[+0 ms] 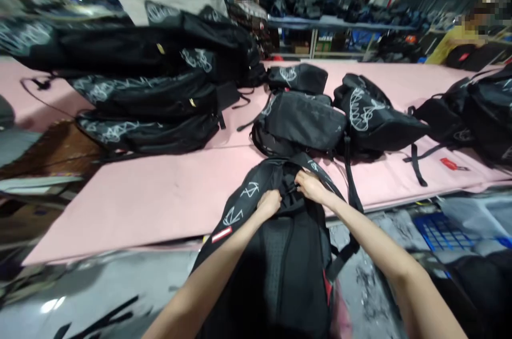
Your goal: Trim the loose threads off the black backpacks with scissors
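A black backpack [276, 264] with white scribbled drawings and a red-and-white label leans against the front edge of the pink table, its padded back toward me. Near its top, my left hand [270, 203] is closed on the black fabric beside the left shoulder strap. My right hand [310, 185] pinches the fabric on the other side of a dark fold at the top. Between the hands the cloth is bunched, and my fingertips are partly hidden in it. A loose strap [350, 184] hangs down at the right of the backpack.
The pink table [140, 195] bears stacked black backpacks [152, 88] at left and several more at centre and right [368, 115]. A red tag [452, 164] lies at right. A blue crate [436, 232] stands below. A person in yellow [456, 40] is at the far right.
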`<state>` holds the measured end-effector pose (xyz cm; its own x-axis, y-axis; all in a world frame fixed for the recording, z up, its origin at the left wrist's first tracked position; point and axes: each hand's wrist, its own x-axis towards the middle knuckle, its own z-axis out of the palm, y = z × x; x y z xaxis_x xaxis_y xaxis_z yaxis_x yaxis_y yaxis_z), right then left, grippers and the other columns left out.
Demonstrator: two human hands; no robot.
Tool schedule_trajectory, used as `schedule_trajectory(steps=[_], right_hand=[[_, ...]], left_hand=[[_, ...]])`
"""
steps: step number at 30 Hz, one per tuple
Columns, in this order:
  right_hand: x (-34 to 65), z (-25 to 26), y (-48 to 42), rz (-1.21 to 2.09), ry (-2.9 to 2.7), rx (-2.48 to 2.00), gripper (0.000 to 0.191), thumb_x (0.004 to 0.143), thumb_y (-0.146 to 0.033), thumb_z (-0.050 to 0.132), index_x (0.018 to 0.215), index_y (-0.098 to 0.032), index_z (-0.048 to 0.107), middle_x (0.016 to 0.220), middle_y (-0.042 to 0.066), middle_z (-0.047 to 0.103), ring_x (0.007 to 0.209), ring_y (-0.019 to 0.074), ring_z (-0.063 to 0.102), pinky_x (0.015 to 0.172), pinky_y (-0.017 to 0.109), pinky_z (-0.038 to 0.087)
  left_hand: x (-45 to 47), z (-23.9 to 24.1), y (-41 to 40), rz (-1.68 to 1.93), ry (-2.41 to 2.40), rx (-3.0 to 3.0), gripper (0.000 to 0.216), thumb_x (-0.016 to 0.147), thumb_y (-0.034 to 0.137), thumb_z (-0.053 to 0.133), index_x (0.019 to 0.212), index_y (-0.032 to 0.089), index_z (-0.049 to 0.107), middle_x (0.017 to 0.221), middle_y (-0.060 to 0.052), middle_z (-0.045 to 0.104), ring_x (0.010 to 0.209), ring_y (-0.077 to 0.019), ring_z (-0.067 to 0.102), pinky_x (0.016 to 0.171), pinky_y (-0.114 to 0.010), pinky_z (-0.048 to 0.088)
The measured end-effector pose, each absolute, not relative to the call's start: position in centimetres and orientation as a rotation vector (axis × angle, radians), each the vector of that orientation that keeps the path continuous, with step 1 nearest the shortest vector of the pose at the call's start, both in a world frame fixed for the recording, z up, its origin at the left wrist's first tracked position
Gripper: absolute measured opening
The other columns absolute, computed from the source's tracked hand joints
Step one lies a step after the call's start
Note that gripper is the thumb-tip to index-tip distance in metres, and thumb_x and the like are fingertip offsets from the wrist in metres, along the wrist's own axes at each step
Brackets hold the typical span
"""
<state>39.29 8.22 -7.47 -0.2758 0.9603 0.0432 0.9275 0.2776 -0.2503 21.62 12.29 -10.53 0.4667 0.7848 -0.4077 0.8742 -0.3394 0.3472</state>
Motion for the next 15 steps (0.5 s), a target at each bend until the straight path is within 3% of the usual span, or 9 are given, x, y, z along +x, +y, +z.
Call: schedule_trajectory(steps=[10,15], right_hand=[[38.1,-8.8,9.9,0.319,-2.466,-1.601,0.005,0.079,-0.012,0.061,0.083,-0.014,0.062,0.086,0.005,0.057,0.084,0.0182,0.046,0.075,0.030,0.034],[37.8,-10.0,10.6,0.320,-2.518,-1.524,0.004,0.078,-0.013,0.063,0.081,-0.015,0.063,0.087,0.004,0.058,0.085,0.0182,0.047,0.076,0.030,0.035]], left_hand=[[20.9,-11.5,12.8,-0.148,1.352,2.115,0.016,0.073,0.008,0.047,0.079,0.015,0.060,0.080,-0.008,0.067,0.077,-0.0169,0.063,0.058,-0.021,0.037],[20.8,-11.6,12.8,-0.108,1.359,2.090,0.015,0.073,0.007,0.047,0.076,0.016,0.059,0.078,-0.008,0.066,0.077,-0.0172,0.062,0.058,-0.022,0.035]])
